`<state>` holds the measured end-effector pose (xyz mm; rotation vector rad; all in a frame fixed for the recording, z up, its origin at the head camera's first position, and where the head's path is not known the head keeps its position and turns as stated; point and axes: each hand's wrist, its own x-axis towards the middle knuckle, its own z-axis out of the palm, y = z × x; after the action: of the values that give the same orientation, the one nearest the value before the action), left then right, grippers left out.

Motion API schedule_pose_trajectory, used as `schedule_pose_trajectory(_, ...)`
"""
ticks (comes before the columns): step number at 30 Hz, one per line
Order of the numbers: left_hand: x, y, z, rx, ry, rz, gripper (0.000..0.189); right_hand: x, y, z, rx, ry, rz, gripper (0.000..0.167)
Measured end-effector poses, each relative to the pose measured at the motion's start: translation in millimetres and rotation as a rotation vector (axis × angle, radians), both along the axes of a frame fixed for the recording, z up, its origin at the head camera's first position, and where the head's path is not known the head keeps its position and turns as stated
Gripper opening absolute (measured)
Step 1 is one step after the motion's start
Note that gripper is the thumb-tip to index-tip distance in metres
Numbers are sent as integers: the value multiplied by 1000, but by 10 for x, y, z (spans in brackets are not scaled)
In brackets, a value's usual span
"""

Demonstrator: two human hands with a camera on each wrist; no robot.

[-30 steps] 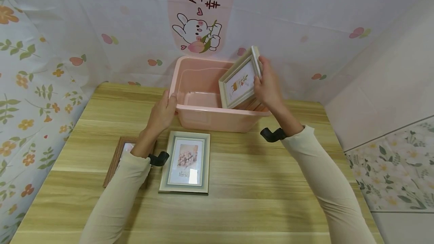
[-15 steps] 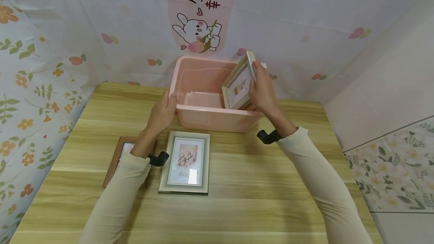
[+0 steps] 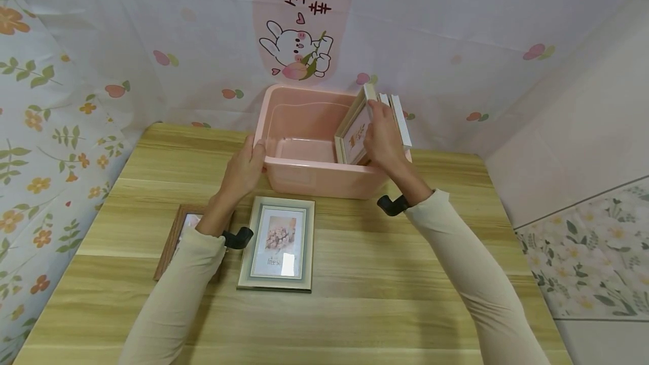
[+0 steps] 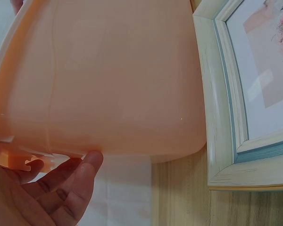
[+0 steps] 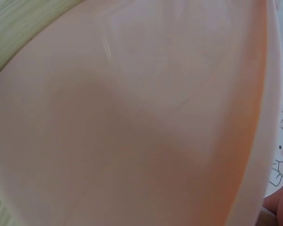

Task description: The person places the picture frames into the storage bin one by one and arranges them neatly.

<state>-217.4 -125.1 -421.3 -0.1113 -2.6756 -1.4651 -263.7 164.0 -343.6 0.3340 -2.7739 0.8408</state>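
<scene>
The person's left hand (image 3: 240, 170) is gripping the pink tub (image 3: 324, 179) at its left rim, with fingers bent. The right hand (image 3: 385, 137) is holding a cream frame (image 3: 354, 135), which is standing tilted inside the tub's right part, beside other frames (image 3: 401, 121).

A wood-grain tabletop (image 3: 375, 308), its pale planks running side to side, carries a pink plastic bin (image 3: 319, 179) at the middle of its back edge. In front of the bin, slightly left of centre, a cream-and-blue picture frame (image 3: 276, 244) lies flat, face up. Nearer the left edge lies a brown wooden frame (image 3: 173, 238), partly hidden from view.
</scene>
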Motion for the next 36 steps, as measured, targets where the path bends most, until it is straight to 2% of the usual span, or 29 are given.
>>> schedule_pose_trajectory(8, 9, 0, 7, 15, 11, -9, 57, -38, -61, -92, 35, -88, -12, 63)
schedule_pose_trajectory(23, -4, 4, -1, -6, 18, 5, 54, -57, -117, -162, 110, -68, 4, 68)
schedule_pose_trajectory(26, -5, 6, -3, 1, 17, 5, 54, -59, -123, -156, 171, -58, 19, 67)
schedule_pose_trajectory(32, 0, 10, -1, -11, 14, 14, 54, -51, -138, -123, 388, -51, 30, 64)
schedule_pose_trajectory(36, 6, 10, 5, -20, 13, 22, 54, -36, -147, -101, 493, -71, 36, 60)
